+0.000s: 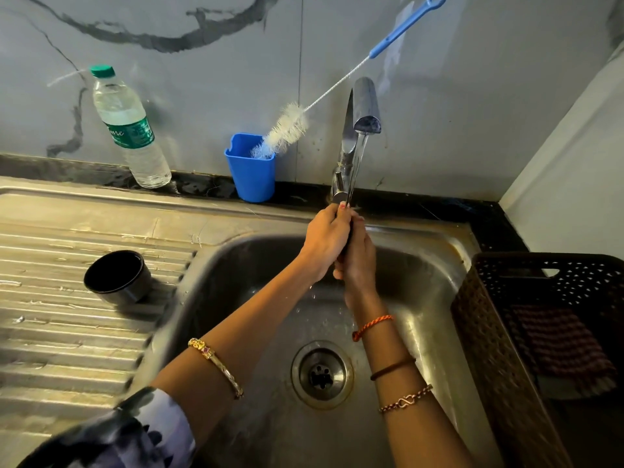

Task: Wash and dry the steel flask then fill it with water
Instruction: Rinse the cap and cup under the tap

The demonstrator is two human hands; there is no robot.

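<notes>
No steel flask shows in this view. A black cup-shaped cap (116,276) lies on its side on the ribbed drainboard (50,332), left of the basin. My left hand (326,243) and my right hand (359,261) are pressed together over the sink basin (236,282), under water running from the steel tap (366,108). Both hands curl round a slim dark thing (347,239) between the palms; most of it is hidden and I cannot tell what it is.
A bottle brush (287,128) with a blue handle leans in a blue holder (251,170) behind the sink. A plastic water bottle (130,130) stands at the back left. A dark woven basket (540,319) holding a striped cloth (567,346) sits at the right. The drain (322,374) lies below my wrists.
</notes>
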